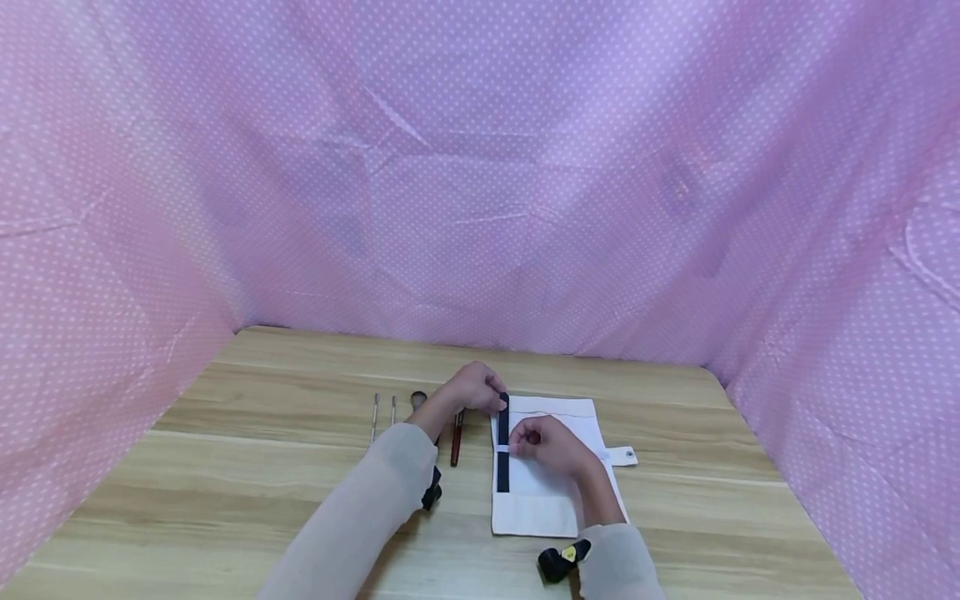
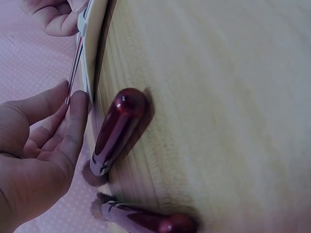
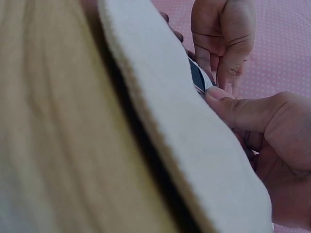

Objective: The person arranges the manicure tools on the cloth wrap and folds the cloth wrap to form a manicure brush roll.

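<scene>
A white cloth roll-up case [image 1: 532, 512] lies unfolded on the table. Along its left side runs a long, flat black nail file [image 1: 503, 475] with a rounded top; edge-on in the left wrist view, it shows a thin reddish line. My left hand [image 1: 477, 388] pinches the file's far end between thumb and fingers. A white elastic band [image 1: 502, 448] crosses the file near its middle. My right hand [image 1: 551, 443] pinches that elastic [image 3: 208, 80] at its right side, thumb and curled fingers meeting there.
Left of the case lies a red-handled makeup brush [image 1: 456, 442]. Another brush [image 1: 418, 399] is partly hidden by my left arm. Farther left are two thin metal tools [image 1: 375, 417]. A snap strap [image 1: 622, 456] sticks out at the case's right. Pink dotted cloth [image 1: 480, 208] hangs around the table.
</scene>
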Motion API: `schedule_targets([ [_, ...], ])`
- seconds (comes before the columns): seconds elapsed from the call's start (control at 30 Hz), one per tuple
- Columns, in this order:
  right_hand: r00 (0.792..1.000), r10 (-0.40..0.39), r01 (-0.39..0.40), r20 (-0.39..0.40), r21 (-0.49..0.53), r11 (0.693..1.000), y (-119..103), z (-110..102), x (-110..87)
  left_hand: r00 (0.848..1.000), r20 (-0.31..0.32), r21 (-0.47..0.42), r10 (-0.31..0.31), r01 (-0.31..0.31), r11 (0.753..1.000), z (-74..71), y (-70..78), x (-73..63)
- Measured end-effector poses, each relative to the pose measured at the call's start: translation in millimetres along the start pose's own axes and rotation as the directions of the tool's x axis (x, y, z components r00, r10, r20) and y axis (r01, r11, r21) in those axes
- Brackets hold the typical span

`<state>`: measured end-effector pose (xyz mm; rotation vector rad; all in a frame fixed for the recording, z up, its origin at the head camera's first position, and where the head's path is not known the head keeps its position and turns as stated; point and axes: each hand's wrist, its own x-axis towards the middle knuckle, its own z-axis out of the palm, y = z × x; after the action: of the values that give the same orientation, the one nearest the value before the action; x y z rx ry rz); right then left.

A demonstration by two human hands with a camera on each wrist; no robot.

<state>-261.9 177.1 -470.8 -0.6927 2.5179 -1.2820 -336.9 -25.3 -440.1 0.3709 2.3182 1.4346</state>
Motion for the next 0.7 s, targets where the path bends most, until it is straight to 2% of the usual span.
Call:
schedule_targets([
  [0.43,1.0,0.017,-0.017,0.003,-0.008,1.0,-1.7,-0.3,-0.9,1.0,0.006,0.141,-0.003,0.002,0.99,-1.6,2.0,-4.4],
  [0.7,1.0,0.03,-0.03,-0.002,0.007,1.0,-3.4,0.0,-2.0,0.998,0.048,0.249,0.035,-0.046,0.967,-1.2,1.0,-6.1],
])
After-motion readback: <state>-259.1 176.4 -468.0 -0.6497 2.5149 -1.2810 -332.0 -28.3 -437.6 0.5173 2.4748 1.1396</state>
